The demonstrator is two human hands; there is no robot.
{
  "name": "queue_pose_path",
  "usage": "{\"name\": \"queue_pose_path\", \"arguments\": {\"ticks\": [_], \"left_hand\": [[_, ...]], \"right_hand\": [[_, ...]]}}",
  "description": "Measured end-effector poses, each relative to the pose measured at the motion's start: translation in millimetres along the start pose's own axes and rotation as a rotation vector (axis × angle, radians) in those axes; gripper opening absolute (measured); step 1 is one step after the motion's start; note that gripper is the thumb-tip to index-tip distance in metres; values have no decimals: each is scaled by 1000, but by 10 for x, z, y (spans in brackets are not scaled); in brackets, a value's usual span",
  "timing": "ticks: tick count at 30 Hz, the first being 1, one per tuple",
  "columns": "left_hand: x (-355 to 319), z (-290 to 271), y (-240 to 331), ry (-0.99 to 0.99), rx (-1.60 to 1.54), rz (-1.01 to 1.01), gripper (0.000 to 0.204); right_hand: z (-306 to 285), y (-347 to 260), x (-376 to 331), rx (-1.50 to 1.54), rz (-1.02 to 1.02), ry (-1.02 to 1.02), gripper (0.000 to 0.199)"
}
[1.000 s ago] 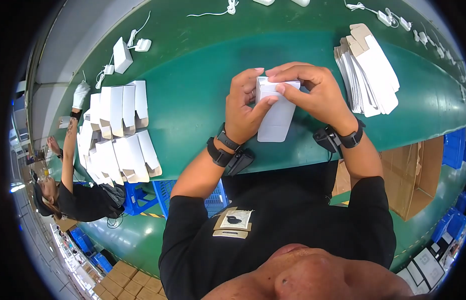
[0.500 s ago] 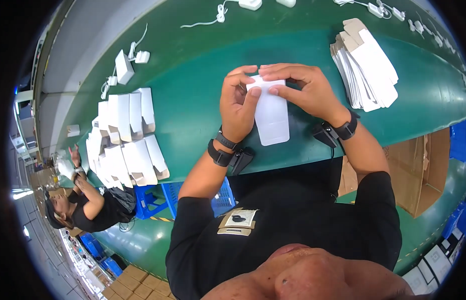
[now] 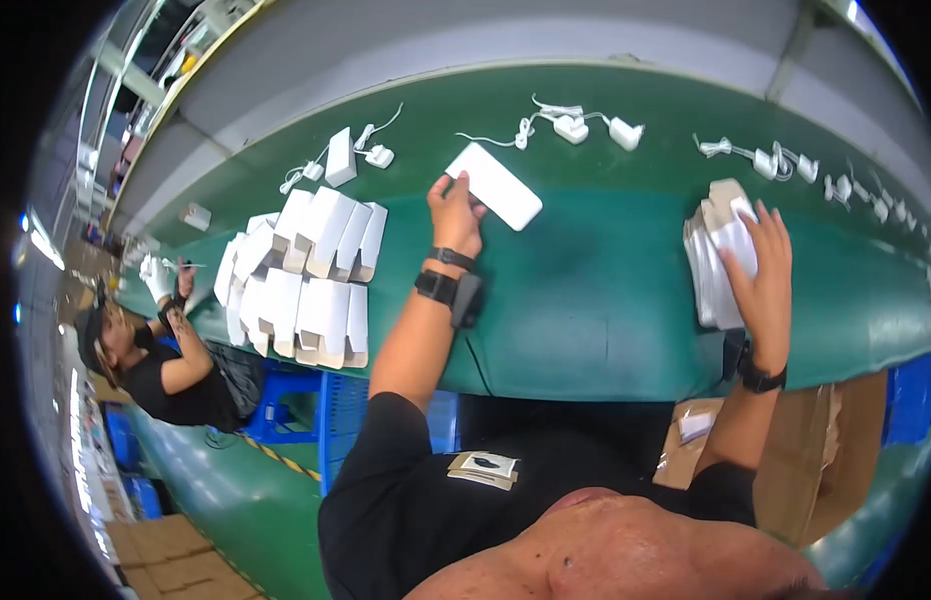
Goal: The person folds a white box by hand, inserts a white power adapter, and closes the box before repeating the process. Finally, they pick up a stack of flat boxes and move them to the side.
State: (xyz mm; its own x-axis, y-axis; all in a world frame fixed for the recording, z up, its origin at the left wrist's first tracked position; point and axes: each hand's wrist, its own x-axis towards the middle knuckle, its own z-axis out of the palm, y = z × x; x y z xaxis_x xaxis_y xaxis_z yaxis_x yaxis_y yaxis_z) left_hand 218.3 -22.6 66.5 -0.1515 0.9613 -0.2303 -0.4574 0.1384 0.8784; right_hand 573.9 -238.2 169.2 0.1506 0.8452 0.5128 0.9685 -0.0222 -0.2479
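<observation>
A white carton (image 3: 497, 187) is pinched at its near left end between the thumb and fingers of my left hand (image 3: 455, 216). It slants up to the right over the green worktop, and its far end is free. On the right my right hand (image 3: 763, 268) rests with outstretched, parted fingers on a stack of flat white cartons (image 3: 711, 270). Its thumb lies across the top carton. Grey-brown flaps show at the far end of that stack.
Several white cartons (image 3: 303, 300) stand in two rows on the left. Along the table's back lie white adapters with cords (image 3: 570, 127). A small white box (image 3: 341, 157) stands among them. A co-worker (image 3: 165, 350) sits far left. Below the table is a brown cardboard box (image 3: 835, 450).
My hands have parted: the left moved left with the carton, and the right let go of it and reached right to the stack. The view has shifted too.
</observation>
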Motion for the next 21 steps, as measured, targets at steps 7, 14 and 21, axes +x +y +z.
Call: {"name": "queue_pose_path", "arguments": {"ticks": [7, 14, 21], "left_hand": [[389, -507, -112, 158, -267, 141, 37], [-655, -70, -179, -539, 36, -129, 39], [-1503, 662, -284, -801, 11, 179, 67]], "right_hand": [[257, 248, -477, -111, 153, -111, 51], [65, 144, -417, -349, 149, -85, 32], [375, -1135, -100, 420, -171, 82, 24]]}}
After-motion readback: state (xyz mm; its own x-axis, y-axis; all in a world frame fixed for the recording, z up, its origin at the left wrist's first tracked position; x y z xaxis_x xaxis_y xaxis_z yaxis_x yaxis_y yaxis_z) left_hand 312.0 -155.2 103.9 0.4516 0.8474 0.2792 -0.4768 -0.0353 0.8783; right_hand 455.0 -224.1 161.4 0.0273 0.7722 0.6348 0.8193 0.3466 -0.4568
